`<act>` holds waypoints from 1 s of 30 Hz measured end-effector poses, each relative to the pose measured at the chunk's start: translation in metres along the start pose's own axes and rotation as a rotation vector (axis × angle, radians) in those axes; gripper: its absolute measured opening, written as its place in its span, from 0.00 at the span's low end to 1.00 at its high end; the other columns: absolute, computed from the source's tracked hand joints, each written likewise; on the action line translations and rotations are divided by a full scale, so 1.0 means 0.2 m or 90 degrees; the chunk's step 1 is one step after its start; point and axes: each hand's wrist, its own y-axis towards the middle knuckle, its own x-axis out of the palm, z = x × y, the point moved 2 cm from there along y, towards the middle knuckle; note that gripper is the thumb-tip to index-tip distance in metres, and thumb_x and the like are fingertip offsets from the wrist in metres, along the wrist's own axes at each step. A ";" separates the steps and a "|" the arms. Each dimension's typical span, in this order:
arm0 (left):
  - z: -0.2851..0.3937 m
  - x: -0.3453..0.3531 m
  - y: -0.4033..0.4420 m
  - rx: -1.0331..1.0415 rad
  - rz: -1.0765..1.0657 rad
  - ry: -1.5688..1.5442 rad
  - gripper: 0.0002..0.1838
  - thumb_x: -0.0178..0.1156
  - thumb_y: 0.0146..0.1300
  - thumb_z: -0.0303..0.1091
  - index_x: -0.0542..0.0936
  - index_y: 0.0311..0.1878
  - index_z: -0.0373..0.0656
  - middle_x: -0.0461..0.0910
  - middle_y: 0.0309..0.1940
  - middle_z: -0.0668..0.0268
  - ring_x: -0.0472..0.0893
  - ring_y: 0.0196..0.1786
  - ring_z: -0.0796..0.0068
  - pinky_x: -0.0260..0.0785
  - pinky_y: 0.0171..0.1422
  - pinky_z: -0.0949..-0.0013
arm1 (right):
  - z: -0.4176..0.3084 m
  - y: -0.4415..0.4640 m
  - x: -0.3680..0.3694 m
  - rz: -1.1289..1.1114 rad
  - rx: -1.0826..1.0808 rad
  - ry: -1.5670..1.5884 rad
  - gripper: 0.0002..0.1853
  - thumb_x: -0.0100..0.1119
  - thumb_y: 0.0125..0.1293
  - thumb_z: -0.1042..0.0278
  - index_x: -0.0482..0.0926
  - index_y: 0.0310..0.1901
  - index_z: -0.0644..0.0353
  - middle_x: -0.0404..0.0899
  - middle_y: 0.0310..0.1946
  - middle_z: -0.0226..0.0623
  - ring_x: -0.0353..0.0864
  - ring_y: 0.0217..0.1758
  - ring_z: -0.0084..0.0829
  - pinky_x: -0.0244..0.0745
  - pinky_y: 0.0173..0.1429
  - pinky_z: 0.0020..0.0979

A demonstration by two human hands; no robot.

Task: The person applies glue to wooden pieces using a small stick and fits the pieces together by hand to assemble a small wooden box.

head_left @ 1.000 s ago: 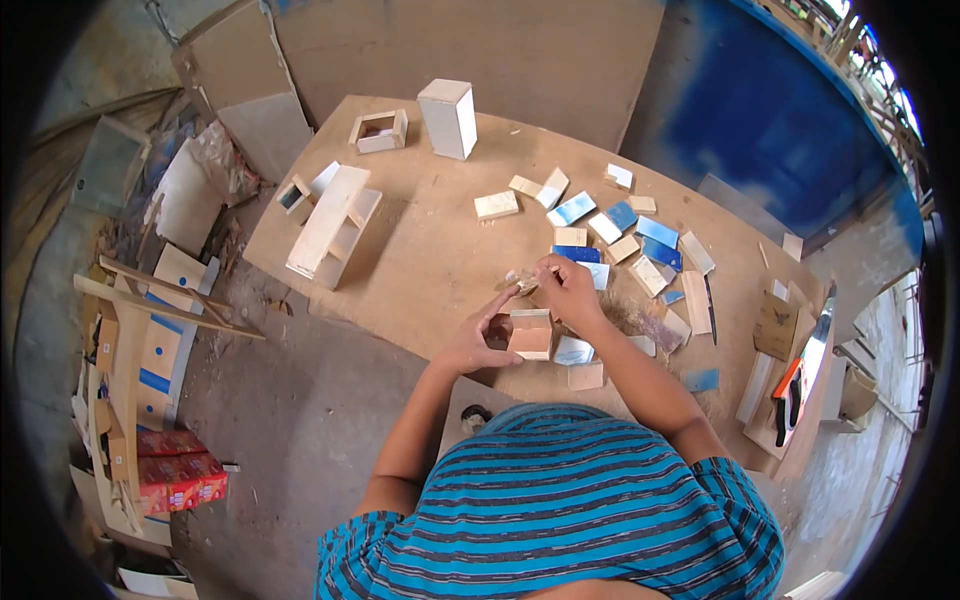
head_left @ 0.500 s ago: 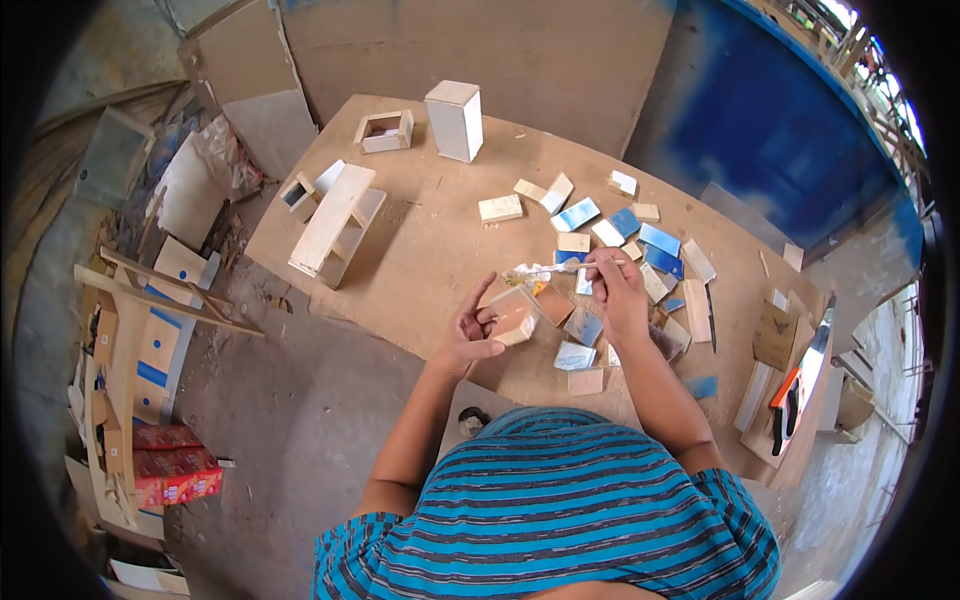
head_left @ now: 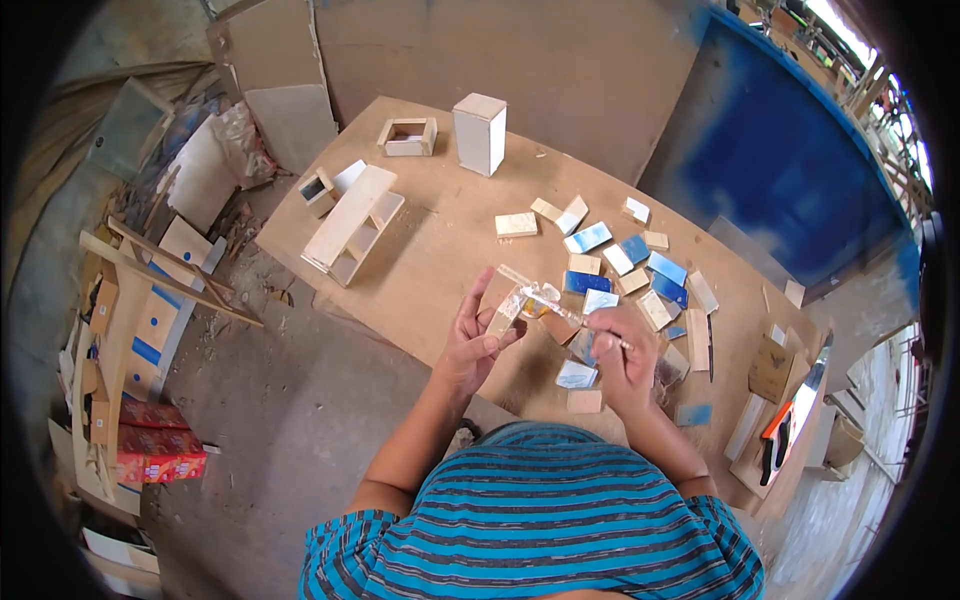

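Note:
My left hand (head_left: pixel 468 345) grips a small wooden box-like piece (head_left: pixel 503 316) between thumb and fingers, its index finger pointing up alongside. My right hand (head_left: pixel 622 352) is closed around a thin stick (head_left: pixel 566 314) smeared with white stuff. The stick's far tip touches or nearly touches the wooden piece's upper edge. Behind the stick, something with white and yellow on it is partly hidden. Just beyond both hands lie wooden blocks, some bare and some painted blue or white, such as a dark blue block (head_left: pixel 584 283).
On the wooden table (head_left: pixel 430 240) stand a white upright box (head_left: pixel 481 138), an open wooden frame (head_left: pixel 407 138) and a small shelf-like wooden piece (head_left: pixel 352 225). A handsaw (head_left: pixel 800 400) with an orange and black handle lies at the right edge. Red cartons (head_left: pixel 160 440) sit on the floor at left.
My right hand has come down and nearer, tilting the stick so its tip meets the wooden piece. My left hand has turned the piece more upright. The camera view has shifted slightly.

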 end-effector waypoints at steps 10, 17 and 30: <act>0.02 0.03 -0.01 0.049 0.019 0.024 0.56 0.72 0.47 0.25 0.49 0.78 0.47 0.79 0.57 0.65 0.76 0.64 0.71 0.62 0.75 0.53 | -0.11 -0.01 0.04 -0.078 -0.202 -0.136 0.13 0.63 0.60 0.79 0.80 0.47 0.62 0.80 0.45 0.47 0.83 0.46 0.44 0.80 0.50 0.37; 0.01 -0.02 -0.02 0.056 0.038 0.018 0.56 0.72 0.46 0.23 0.50 0.78 0.46 0.76 0.61 0.62 0.74 0.66 0.69 0.63 0.75 0.55 | -0.16 -0.03 0.06 -0.126 -0.240 -0.185 0.13 0.67 0.58 0.79 0.82 0.46 0.61 0.80 0.44 0.46 0.85 0.42 0.42 0.81 0.46 0.36; 0.01 0.02 -0.05 0.041 -0.017 0.032 0.64 0.75 0.39 0.18 0.46 0.79 0.45 0.71 0.67 0.53 0.71 0.69 0.63 0.64 0.72 0.64 | 0.06 -0.04 0.07 0.099 0.543 0.637 0.11 0.54 0.74 0.62 0.79 0.45 0.61 0.83 0.31 0.39 0.71 0.22 0.22 0.66 0.27 0.22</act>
